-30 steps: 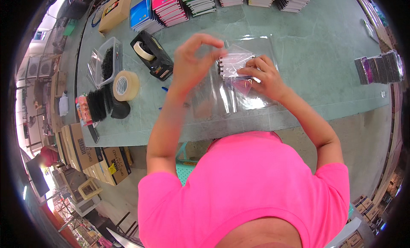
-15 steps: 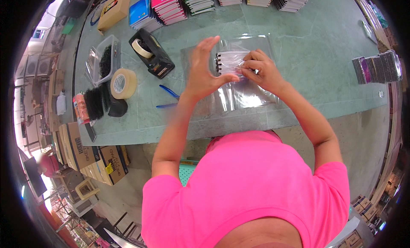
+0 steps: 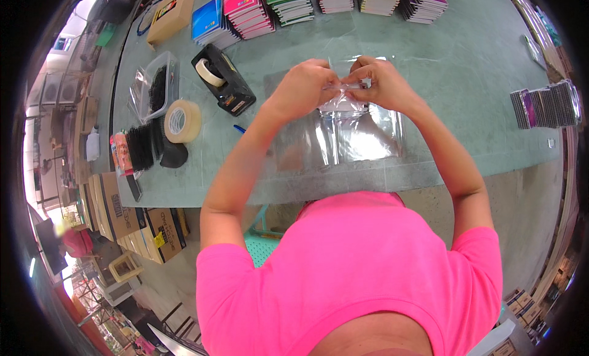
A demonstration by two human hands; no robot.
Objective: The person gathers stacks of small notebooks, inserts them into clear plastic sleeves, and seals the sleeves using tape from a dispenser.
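Note:
Both my hands meet over a small ring-bound notebook (image 3: pixel 342 105) with pale pages, lying near the middle of the table. Clear plastic film (image 3: pixel 361 142) lies around and over it, glossy with reflections. My left hand (image 3: pixel 305 89) has its fingers pinched on the film at the notebook's upper part. Opposite it, my right hand (image 3: pixel 381 85) pinches the film too, thumb and fingertips close to the left ones. The fingers hide much of the notebook and its binding.
A black tape dispenser (image 3: pixel 224 81), a tape roll (image 3: pixel 183 121), a clear tub (image 3: pixel 161 86) with black binding combs and a partly hidden blue-handled tool (image 3: pixel 239 128) lie left. Notebook stacks (image 3: pixel 248 13) line the far side. Wrapped notebooks (image 3: pixel 548 105) stand right.
My left hand has gone from spread fingers to a pinch on the film, moving right. My right hand has shifted slightly up and right. My left forearm now covers most of the blue-handled tool.

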